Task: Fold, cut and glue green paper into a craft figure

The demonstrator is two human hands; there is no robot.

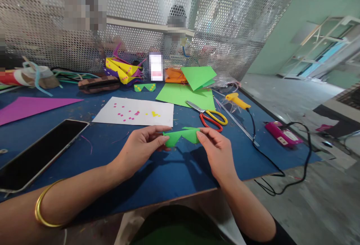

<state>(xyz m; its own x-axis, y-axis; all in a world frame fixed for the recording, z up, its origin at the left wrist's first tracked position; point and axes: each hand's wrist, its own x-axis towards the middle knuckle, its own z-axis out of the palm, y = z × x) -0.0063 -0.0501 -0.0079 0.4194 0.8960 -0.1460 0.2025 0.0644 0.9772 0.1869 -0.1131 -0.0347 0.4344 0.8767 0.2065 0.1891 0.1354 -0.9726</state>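
Note:
Between my two hands, above the front of the blue table, I hold a green paper cutout (182,137) shaped like a pair of glasses. My left hand (147,140) pinches its left end between thumb and fingers. At the other end, my right hand (215,145) grips it the same way. Just behind lies a white sheet (140,110) scattered with small pink and yellow paper bits. Scissors (206,114) with red and yellow handles rest to the right of it. Farther back is a similar green cutout (144,87) with yellow spots.
Green sheets (185,94) lie at the back beside yellow folded paper (122,70). A yellow glue gun (237,101) and a pink power socket (284,134) with a black cable sit right. A large phone (42,155) and purple paper (33,108) lie left. Perforated metal mesh (225,23) stands behind.

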